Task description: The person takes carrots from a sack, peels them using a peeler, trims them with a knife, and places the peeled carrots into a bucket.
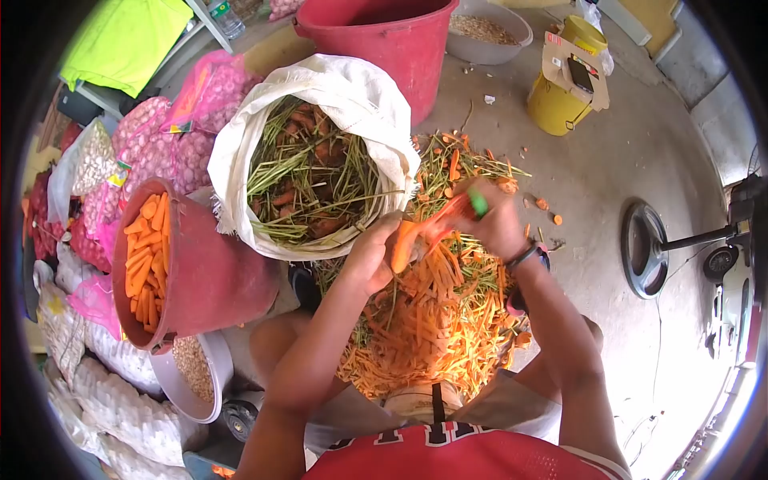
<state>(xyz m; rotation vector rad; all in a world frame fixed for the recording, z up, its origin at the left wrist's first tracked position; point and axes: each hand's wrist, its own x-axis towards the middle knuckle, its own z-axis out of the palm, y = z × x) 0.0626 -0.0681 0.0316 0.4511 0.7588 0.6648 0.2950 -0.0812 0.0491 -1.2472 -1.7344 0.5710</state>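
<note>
My left hand is closed around a carrot, which points up and away from me. My right hand grips a peeler with a green end; motion smears it, and its blade by the carrot is hard to make out. Below both hands lies a heap of orange carrot peelings, mixed with green stems. Just beyond my left hand stands an open white sack of unpeeled carrots with stems on top.
At left, a tilted red bucket holds peeled carrots. Pink mesh bags and a basin lie around it. A large red tub stands behind the sack. To the right are a yellow bucket and a round black base.
</note>
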